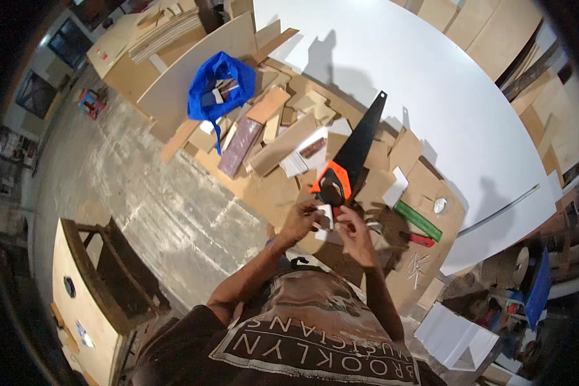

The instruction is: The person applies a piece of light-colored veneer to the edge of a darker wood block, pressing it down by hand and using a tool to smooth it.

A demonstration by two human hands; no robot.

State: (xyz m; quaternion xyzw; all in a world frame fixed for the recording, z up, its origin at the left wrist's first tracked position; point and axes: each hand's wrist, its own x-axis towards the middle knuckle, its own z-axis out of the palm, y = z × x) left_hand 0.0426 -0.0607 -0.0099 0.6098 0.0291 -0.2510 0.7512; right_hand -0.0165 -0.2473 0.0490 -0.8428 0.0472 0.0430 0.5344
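A small white piece (pixel 328 216) sits between my two hands, low over the near edge of the cluttered worktable. My left hand (pixel 299 222) is closed on it with thumb and fingers. From the other side my right hand (pixel 356 237) comes close, its fingers curled in; what they pinch is hard to make out. Just beyond my fingertips is the orange and black handle of a handsaw (pixel 360 145). Its dark blade points away and to the right over the wood offcuts. Whether either hand touches the saw cannot be told.
Wood offcuts (pixel 269 106) crowd the table around a blue bag (pixel 220 87). At the right lie a green strip (pixel 418 220), a red-handled tool (pixel 421 239), crumpled foil (pixel 439 205) and thin white sticks (pixel 417 267). A large white panel (pixel 424 71) stretches behind. A wooden cabinet (pixel 90 289) stands left.
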